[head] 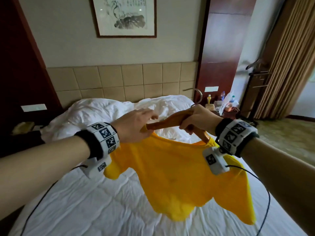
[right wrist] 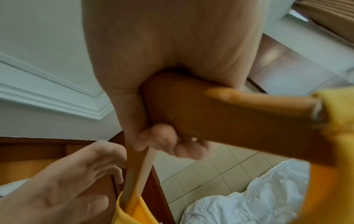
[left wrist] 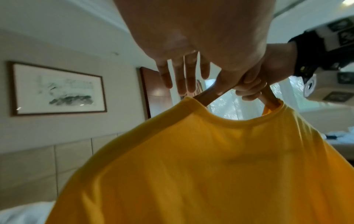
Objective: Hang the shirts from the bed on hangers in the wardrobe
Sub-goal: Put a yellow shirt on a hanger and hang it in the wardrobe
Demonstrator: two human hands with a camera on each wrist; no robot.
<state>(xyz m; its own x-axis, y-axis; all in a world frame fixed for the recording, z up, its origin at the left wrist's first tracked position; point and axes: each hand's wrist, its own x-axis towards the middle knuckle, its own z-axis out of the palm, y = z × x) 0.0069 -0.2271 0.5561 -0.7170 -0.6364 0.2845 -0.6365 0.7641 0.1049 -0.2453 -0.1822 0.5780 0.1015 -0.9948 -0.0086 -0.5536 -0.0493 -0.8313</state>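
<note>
A yellow T-shirt point(head: 179, 176) hangs from a wooden hanger point(head: 163, 124) above the white bed point(head: 85, 201); both hanger arms run into its collar. My right hand point(head: 196, 118) grips the hanger at its middle, fingers curled round the wood point(right wrist: 229, 113). My left hand point(head: 136, 125) is at the hanger's left arm by the collar. In the left wrist view its fingers point(left wrist: 184, 75) are straight and its thumb touches the hanger arm point(left wrist: 206, 97) just above the shirt point(left wrist: 210, 166). The hook is mostly hidden behind my right hand.
The padded headboard point(head: 119, 79) and rumpled pillows point(head: 102, 108) lie ahead. A nightstand with bottles point(head: 221, 103) stands at the bed's right, with a valet stand point(head: 257, 79) and brown curtains point(head: 289, 57) beyond. Dark wood panels point(head: 17, 65) flank the left.
</note>
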